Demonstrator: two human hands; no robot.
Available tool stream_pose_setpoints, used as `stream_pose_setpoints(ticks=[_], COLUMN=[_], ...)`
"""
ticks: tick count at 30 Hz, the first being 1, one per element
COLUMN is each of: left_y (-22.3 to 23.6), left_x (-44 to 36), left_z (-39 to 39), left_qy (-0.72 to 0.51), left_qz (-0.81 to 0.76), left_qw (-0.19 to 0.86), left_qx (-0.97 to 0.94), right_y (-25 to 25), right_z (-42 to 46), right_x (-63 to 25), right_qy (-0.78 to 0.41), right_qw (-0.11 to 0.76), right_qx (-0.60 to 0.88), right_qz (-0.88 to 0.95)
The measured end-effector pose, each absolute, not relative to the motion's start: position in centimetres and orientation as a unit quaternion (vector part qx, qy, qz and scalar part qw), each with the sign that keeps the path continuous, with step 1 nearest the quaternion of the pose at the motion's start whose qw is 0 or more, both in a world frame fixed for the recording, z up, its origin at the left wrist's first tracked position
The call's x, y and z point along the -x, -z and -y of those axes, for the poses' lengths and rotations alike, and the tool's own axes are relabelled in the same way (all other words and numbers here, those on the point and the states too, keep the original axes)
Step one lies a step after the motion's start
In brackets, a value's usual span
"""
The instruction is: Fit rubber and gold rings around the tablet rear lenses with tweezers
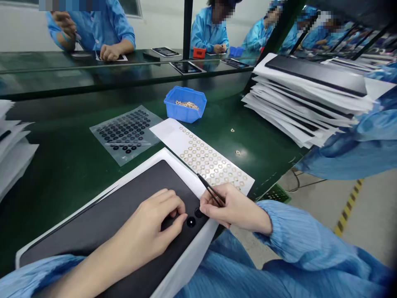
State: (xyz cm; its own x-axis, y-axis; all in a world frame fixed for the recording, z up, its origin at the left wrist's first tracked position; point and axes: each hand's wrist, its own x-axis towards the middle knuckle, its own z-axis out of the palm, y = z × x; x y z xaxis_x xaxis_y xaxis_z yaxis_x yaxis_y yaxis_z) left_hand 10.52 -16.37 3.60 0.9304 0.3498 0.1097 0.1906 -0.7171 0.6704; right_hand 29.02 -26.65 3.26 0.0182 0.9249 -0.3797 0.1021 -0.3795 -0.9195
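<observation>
A long black panel [124, 219] lies on white paper in front of me, with a black disc [191, 222] and a second dark round piece [198, 212] near its right end. My left hand [158, 217] rests on the panel, fingers curled in and thumb tip beside the disc. Nothing shows between its fingertips. My right hand [231, 207] grips black tweezers [211, 189], their tips pointing up and left, while its fingertips are by the second round piece. Just beyond lies a white sheet [167, 131] with rows of small cream rings [203, 157].
A clear sheet of black rings [145, 142] and a blue bin [186, 111] of small tan pieces stand farther back. Two loose rings [237, 152] lie to the right. Paper-layered stacks [297, 103] flank both sides. Co-workers in blue [120, 25] sit across the bench.
</observation>
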Motion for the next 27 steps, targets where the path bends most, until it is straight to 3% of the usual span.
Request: stream_pose_setpoints(ticks=[6, 17, 20, 24, 27], left_y=[-3.6, -3.4, -3.4, -3.7, -3.7], left_x=[-10.5, -10.3, -10.0, -10.0, -10.0], left_z=[16.7, 16.7, 16.8, 16.8, 16.8], left_qy=[-0.110, -0.101, -0.092, -0.067, -0.054], left_qz=[-0.142, -0.140, -0.126, -0.097, -0.087], left_qw=[0.344, 0.339, 0.342, 0.307, 0.279], left_qx=[-0.922, -0.925, -0.927, -0.944, -0.955], right_y=[-3.6, -4.4, -4.2, -3.7, -3.1], right_z=[26.8, 26.9, 26.9, 27.7, 28.6], right_x=[-28.6, -28.4, -29.0, -29.6, -29.7], right_qy=[-0.535, -0.370, -0.383, -0.314, -0.327], right_qw=[0.350, 0.285, 0.336, 0.486, 0.525], right_qx=[0.646, 0.693, 0.664, 0.621, 0.585], right_qz=[0.418, 0.549, 0.547, 0.528, 0.525])
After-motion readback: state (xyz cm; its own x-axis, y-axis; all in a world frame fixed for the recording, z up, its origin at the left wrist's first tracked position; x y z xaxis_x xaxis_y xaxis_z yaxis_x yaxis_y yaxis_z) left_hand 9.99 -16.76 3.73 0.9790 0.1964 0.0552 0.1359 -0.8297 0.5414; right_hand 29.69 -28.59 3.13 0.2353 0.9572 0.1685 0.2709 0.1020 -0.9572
